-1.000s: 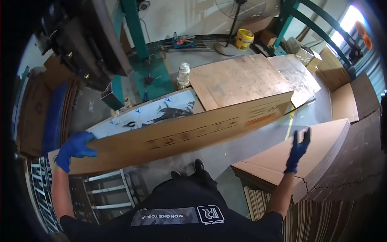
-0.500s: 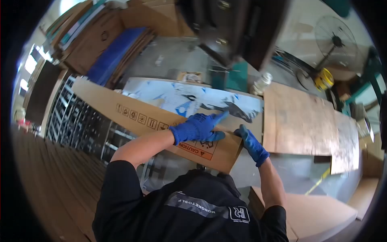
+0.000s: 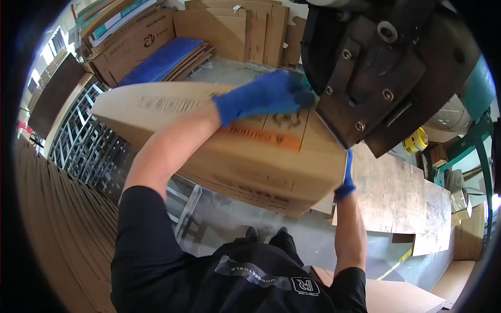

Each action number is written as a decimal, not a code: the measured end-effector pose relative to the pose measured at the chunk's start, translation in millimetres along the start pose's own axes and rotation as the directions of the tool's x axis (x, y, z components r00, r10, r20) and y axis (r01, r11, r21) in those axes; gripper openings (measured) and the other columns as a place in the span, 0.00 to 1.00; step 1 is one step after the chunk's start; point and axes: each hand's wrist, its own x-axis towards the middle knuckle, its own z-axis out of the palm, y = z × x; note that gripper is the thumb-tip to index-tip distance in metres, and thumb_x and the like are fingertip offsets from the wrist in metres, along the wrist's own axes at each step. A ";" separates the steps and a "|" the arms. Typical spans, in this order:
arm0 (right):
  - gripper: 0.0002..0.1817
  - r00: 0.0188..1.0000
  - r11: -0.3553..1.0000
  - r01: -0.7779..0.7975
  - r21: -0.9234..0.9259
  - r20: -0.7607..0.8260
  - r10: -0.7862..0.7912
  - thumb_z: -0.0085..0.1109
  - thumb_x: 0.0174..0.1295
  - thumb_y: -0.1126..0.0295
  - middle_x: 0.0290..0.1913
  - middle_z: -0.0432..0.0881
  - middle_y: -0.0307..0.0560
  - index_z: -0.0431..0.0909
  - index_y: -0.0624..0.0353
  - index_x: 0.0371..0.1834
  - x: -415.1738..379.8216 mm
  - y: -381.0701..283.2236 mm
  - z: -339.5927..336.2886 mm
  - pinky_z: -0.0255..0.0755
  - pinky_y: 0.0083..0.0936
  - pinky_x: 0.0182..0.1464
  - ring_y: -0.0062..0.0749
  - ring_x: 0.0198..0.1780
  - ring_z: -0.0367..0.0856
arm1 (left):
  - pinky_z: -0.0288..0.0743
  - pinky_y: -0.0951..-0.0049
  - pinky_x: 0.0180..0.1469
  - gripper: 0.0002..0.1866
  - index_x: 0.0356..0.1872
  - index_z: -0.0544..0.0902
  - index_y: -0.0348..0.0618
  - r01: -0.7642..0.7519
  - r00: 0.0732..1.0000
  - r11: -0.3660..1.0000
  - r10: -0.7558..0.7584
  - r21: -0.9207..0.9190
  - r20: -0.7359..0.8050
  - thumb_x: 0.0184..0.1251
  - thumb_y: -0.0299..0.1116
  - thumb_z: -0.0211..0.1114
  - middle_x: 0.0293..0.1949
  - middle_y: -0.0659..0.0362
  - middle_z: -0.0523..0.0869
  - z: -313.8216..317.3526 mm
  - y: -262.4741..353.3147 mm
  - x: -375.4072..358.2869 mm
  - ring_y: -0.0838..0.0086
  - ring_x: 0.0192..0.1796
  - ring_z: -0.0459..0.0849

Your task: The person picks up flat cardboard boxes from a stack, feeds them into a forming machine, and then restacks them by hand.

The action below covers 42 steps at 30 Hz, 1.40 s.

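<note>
A long brown cardboard box (image 3: 245, 172) with an orange caution label spans the view in front of me. Blurred by motion, my left hand (image 3: 261, 99) in a blue glove reaches across its top near the far edge, fingers smeared together. My right hand (image 3: 347, 180), gloved in blue too, is against the box's right end. Only its wrist and a strip of glove show there; the fingers are hidden behind the cardboard. A dark metal machine head (image 3: 373, 83) with bolts hangs right over the box's far right corner.
Flat cardboard sheets (image 3: 261, 31) lean at the back, with a blue sheet (image 3: 162, 60) on a stack. Metal racking (image 3: 86, 130) stands left. Wooden boards (image 3: 389, 193) lie right, near a yellow bucket (image 3: 416, 141). Folded cardboard (image 3: 57, 224) fills the lower left.
The box has turned and risen toward me, showing more of its near side. My left hand has moved up and away across its top; my right hand has slid behind its end.
</note>
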 end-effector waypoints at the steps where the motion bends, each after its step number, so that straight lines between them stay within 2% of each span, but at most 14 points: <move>1: 0.12 0.996 0.987 0.035 0.158 -0.085 -0.022 0.49 0.71 0.66 0.37 0.82 0.34 0.79 0.60 0.48 30.8 18.4 -8.8 0.78 0.27 0.38 0.26 0.37 0.81 | 0.77 0.62 0.36 0.15 0.35 0.86 0.44 0.035 0.999 0.999 -0.035 0.032 -0.003 0.68 0.45 0.59 0.31 0.49 0.86 2.1 -21.6 28.2 0.54 0.31 0.84; 5: 0.12 0.996 0.999 -0.006 -0.052 -0.089 0.002 0.49 0.71 0.65 0.41 0.79 0.36 0.77 0.58 0.51 53.6 7.9 -15.6 0.76 0.28 0.41 0.28 0.40 0.79 | 0.76 0.62 0.55 0.23 0.40 0.88 0.49 -0.136 0.963 0.990 0.138 0.024 -0.232 0.67 0.56 0.56 0.38 0.52 0.89 -5.2 -67.1 14.8 0.58 0.44 0.87; 8: 0.13 0.997 0.990 -0.014 -0.143 -0.081 0.002 0.49 0.71 0.64 0.43 0.78 0.37 0.75 0.58 0.53 49.5 4.9 -16.3 0.74 0.30 0.44 0.29 0.42 0.77 | 0.76 0.69 0.40 0.23 0.33 0.86 0.41 0.353 0.921 0.935 -0.343 0.026 -0.183 0.70 0.53 0.58 0.26 0.52 0.84 -23.8 -77.5 -14.0 0.67 0.30 0.81; 11: 0.14 0.998 0.985 -0.009 -0.170 -0.069 -0.003 0.49 0.71 0.63 0.46 0.76 0.39 0.73 0.57 0.55 49.6 4.4 -18.3 0.72 0.31 0.46 0.30 0.45 0.76 | 0.76 0.69 0.40 0.24 0.33 0.86 0.40 0.394 0.914 0.912 -0.377 0.111 -0.150 0.70 0.54 0.58 0.26 0.52 0.84 -26.8 -72.3 -9.0 0.71 0.30 0.81; 14: 0.15 0.998 0.987 0.005 -0.163 -0.057 -0.014 0.49 0.71 0.63 0.49 0.74 0.40 0.71 0.56 0.57 63.5 5.2 -16.3 0.70 0.33 0.49 0.32 0.47 0.75 | 0.76 0.64 0.53 0.32 0.42 0.88 0.48 0.422 0.906 0.905 -0.417 0.059 -0.074 0.66 0.66 0.50 0.37 0.50 0.88 -24.9 -78.4 -10.3 0.57 0.44 0.86; 17: 0.17 1.000 0.979 0.001 -0.205 -0.026 -0.006 0.49 0.71 0.62 0.52 0.72 0.41 0.69 0.55 0.59 59.4 8.3 -10.8 0.68 0.34 0.51 0.33 0.50 0.73 | 0.77 0.63 0.47 0.30 0.37 0.89 0.45 0.371 0.924 0.892 -0.327 0.256 -0.200 0.66 0.63 0.54 0.33 0.49 0.88 -5.9 -95.7 -13.4 0.58 0.39 0.86; 22: 0.19 0.997 0.916 0.013 -0.402 0.070 0.017 0.49 0.71 0.61 0.56 0.69 0.43 0.66 0.53 0.63 -15.1 14.5 -9.7 0.65 0.36 0.55 0.36 0.54 0.71 | 0.74 0.62 0.35 0.25 0.25 0.84 0.39 0.355 0.928 0.931 -0.339 0.088 -0.153 0.67 0.53 0.60 0.23 0.48 0.83 -27.0 -43.9 -64.8 0.65 0.26 0.82; 24: 0.20 0.995 0.880 0.027 -0.474 0.095 0.021 0.49 0.71 0.60 0.58 0.68 0.44 0.65 0.52 0.64 -28.7 9.0 -13.6 0.64 0.37 0.57 0.36 0.55 0.70 | 0.71 0.61 0.31 0.25 0.22 0.82 0.37 0.318 0.932 0.941 -0.333 -0.117 -0.145 0.69 0.49 0.60 0.18 0.47 0.78 -15.7 -34.3 -72.5 0.65 0.20 0.78; 27: 0.22 0.997 0.870 0.056 -0.489 0.068 -0.026 0.49 0.71 0.60 0.61 0.66 0.45 0.63 0.52 0.66 -56.5 -13.3 -34.9 0.62 0.39 0.59 0.38 0.58 0.68 | 0.70 0.62 0.30 0.26 0.20 0.81 0.36 0.192 0.958 0.981 -0.182 0.025 -0.222 0.70 0.50 0.59 0.17 0.49 0.79 1.5 5.7 -56.8 0.66 0.20 0.77; 30: 0.24 0.992 0.896 0.015 -0.445 -0.107 -0.070 0.49 0.71 0.59 0.64 0.64 0.46 0.61 0.51 0.68 -98.7 -27.4 -77.0 0.60 0.40 0.62 0.39 0.60 0.67 | 0.70 0.62 0.30 0.28 0.19 0.81 0.37 0.120 0.975 0.992 -0.109 0.046 -0.194 0.70 0.52 0.58 0.17 0.50 0.79 25.6 12.5 -50.9 0.63 0.20 0.77; 32: 0.25 0.964 0.935 0.001 -0.356 -0.248 -0.095 0.49 0.71 0.58 0.66 0.63 0.47 0.60 0.50 0.70 -133.9 -23.1 -107.1 0.58 0.41 0.64 0.40 0.62 0.66 | 0.71 0.62 0.31 0.28 0.20 0.81 0.37 0.192 0.977 0.981 -0.192 -0.009 -0.095 0.70 0.53 0.57 0.18 0.50 0.79 8.0 41.2 -68.8 0.60 0.21 0.78; 35: 0.27 0.876 0.992 0.046 -0.114 -0.472 -0.095 0.49 0.71 0.58 0.69 0.61 0.49 0.58 0.49 0.72 -192.5 4.1 -140.8 0.56 0.43 0.66 0.42 0.64 0.65 | 0.76 0.57 0.38 0.27 0.28 0.84 0.41 0.086 0.984 0.996 -0.081 0.026 -0.161 0.72 0.55 0.52 0.24 0.47 0.82 -35.4 105.1 -80.9 0.54 0.27 0.83; 38: 0.29 0.792 0.938 0.246 0.243 -0.608 -0.050 0.49 0.71 0.57 0.71 0.59 0.50 0.56 0.48 0.74 -237.1 45.5 -150.8 0.55 0.44 0.68 0.43 0.67 0.63 | 0.75 0.62 0.37 0.18 0.44 0.83 0.44 -0.152 0.839 0.713 0.459 0.684 -0.292 0.77 0.44 0.49 0.33 0.53 0.85 -129.3 143.8 -57.5 0.67 0.33 0.82; 42: 0.32 0.789 0.669 0.509 0.542 -0.604 -0.112 0.49 0.71 0.56 0.75 0.57 0.51 0.54 0.47 0.77 -231.5 47.9 -149.8 0.52 0.46 0.72 0.45 0.70 0.61 | 0.75 0.63 0.40 0.16 0.49 0.80 0.46 0.173 0.713 0.642 0.441 0.747 -0.544 0.77 0.43 0.48 0.37 0.54 0.84 -234.3 107.0 -122.7 0.68 0.36 0.82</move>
